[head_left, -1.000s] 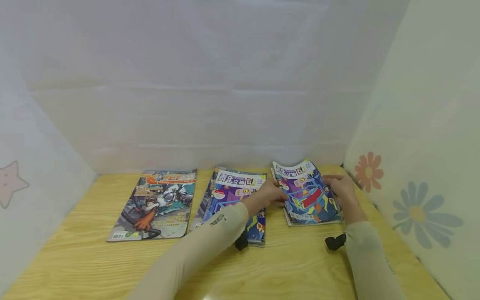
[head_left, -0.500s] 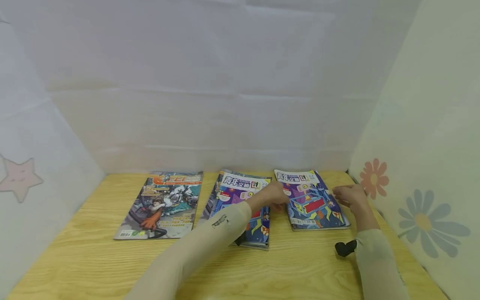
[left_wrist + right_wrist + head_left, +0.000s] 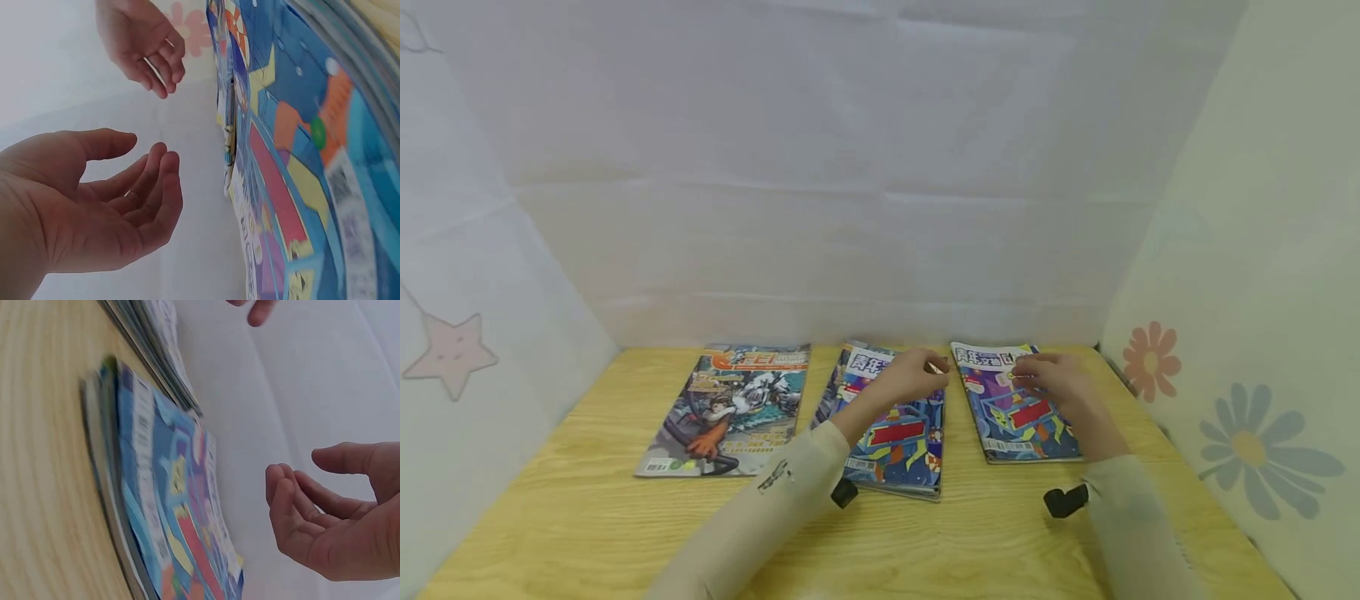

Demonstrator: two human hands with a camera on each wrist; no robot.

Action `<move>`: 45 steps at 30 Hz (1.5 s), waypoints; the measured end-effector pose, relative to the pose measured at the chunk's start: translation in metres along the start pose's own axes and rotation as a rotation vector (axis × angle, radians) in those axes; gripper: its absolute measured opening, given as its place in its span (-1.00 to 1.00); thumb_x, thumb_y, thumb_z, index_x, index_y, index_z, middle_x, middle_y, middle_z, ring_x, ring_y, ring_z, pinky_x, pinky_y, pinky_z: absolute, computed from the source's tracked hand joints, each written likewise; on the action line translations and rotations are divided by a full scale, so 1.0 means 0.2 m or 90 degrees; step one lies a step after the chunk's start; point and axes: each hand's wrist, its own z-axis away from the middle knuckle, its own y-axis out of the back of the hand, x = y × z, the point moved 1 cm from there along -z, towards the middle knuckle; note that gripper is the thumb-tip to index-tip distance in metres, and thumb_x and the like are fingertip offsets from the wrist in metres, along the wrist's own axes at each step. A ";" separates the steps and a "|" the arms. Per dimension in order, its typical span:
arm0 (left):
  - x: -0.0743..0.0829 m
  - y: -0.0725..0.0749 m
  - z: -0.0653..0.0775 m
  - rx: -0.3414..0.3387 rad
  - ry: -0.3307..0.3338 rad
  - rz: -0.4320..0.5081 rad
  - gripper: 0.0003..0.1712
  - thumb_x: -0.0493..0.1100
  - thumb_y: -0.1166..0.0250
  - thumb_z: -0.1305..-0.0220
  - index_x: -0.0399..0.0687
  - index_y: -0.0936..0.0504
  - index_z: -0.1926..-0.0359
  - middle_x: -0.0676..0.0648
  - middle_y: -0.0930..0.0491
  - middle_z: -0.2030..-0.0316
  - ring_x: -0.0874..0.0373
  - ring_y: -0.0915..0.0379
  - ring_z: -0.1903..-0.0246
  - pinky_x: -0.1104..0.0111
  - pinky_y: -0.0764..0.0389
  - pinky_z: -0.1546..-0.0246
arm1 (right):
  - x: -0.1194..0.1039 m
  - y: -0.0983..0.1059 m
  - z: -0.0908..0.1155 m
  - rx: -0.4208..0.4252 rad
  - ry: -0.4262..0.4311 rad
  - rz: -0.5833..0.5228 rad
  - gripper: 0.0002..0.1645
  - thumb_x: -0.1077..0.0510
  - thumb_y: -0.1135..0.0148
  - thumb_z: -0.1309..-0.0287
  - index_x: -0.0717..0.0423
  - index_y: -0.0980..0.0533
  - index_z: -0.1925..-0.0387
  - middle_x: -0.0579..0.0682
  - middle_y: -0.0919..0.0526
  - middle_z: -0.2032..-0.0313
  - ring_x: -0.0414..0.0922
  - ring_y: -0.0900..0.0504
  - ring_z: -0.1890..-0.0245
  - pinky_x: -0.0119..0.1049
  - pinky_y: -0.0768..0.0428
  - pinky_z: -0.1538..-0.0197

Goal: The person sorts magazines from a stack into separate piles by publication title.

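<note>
My left hand (image 3: pixel 910 379) hangs above the middle magazine stack (image 3: pixel 887 450), its fingers loosely bent around nothing. In the left wrist view a gap shows between that hand (image 3: pixel 119 200) and the colourful cover (image 3: pixel 287 162). My right hand (image 3: pixel 1060 383) is over the upper right part of the right magazine stack (image 3: pixel 1018 425). The right wrist view shows this hand (image 3: pixel 337 512) with thumb and fingers apart, holding nothing, away from the stack (image 3: pixel 169 487). Both stacks have the same purple and blue magazine on top.
A grey magazine (image 3: pixel 730 417) with an orange title lies flat at the left of the wooden table (image 3: pixel 587 517). White sheets (image 3: pixel 850 208) rise behind and beside the table, the right one with a red flower (image 3: pixel 1152 361) and a blue flower (image 3: pixel 1251 450).
The right magazine stack, held between both hands earlier, was let go and lies flat. My left hand has moved left over the middle stack; my right hand has come inward over the right one.
</note>
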 end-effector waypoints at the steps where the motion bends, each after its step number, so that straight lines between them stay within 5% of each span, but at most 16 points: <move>1: -0.01 0.01 0.02 0.009 0.000 -0.011 -0.62 -0.04 -0.23 -0.48 -0.11 -0.64 -0.19 -0.07 -0.62 0.00 0.09 -0.60 0.17 0.23 -0.62 0.25 | 0.00 -0.03 -0.01 -0.004 -0.005 -0.003 -0.45 0.13 -0.16 -0.49 0.44 -0.38 -0.31 0.35 -0.57 -0.14 0.03 -0.68 -0.01 -0.14 -0.62 -0.10; 8: -0.10 0.12 0.12 0.039 0.003 -0.045 -0.65 -0.06 -0.23 -0.48 -0.10 -0.64 -0.16 -0.08 -0.64 0.04 0.05 -0.58 0.09 0.16 -0.63 0.12 | -0.03 -0.23 0.01 -0.041 0.000 0.019 -0.50 0.16 -0.22 -0.44 0.38 -0.46 -0.26 0.32 -0.60 -0.08 0.22 -0.63 -0.07 0.05 -0.59 -0.14; 23: -0.28 0.30 0.30 0.135 0.075 -0.108 -0.60 -0.15 -0.27 -0.42 -0.27 -0.59 -0.18 -0.16 -0.65 0.12 0.06 -0.59 0.27 0.19 -0.62 0.32 | -0.01 -0.48 0.03 -0.026 0.023 0.059 -0.56 0.24 -0.23 -0.39 0.46 -0.50 -0.18 0.35 -0.64 0.02 0.17 -0.72 0.16 -0.02 -0.70 0.07; 31: -0.36 0.30 0.30 0.114 0.122 -0.204 -0.48 -0.19 -0.22 -0.42 -0.38 -0.46 -0.30 -0.09 -0.52 0.50 0.21 -0.20 0.69 0.31 -0.37 0.54 | 0.02 -0.51 0.03 -0.050 -0.004 0.096 -0.52 0.26 -0.25 -0.38 0.48 -0.43 -0.21 0.33 -0.65 0.12 0.16 -0.72 0.20 -0.03 -0.72 0.13; 39: -0.37 0.28 0.33 0.154 0.119 -0.250 -0.89 -0.29 -0.27 -0.29 -0.31 -0.61 0.24 -0.17 -0.54 0.48 0.15 -0.28 0.65 0.32 -0.39 0.61 | 0.09 -0.57 0.04 -0.093 -0.032 0.112 -0.49 0.25 -0.29 -0.37 0.49 -0.40 -0.21 0.27 -0.67 0.24 0.09 -0.74 0.33 -0.11 -0.73 0.24; 45: -0.42 0.29 0.34 0.162 0.124 -0.217 -0.70 -0.34 -0.26 -0.22 -0.39 -0.64 0.02 -0.08 -0.48 0.53 0.21 -0.13 0.72 0.37 -0.25 0.66 | 0.10 -0.61 0.05 -0.118 -0.033 0.120 -0.40 0.26 -0.31 -0.36 0.54 -0.34 -0.26 0.27 -0.66 0.22 0.07 -0.74 0.30 -0.09 -0.73 0.22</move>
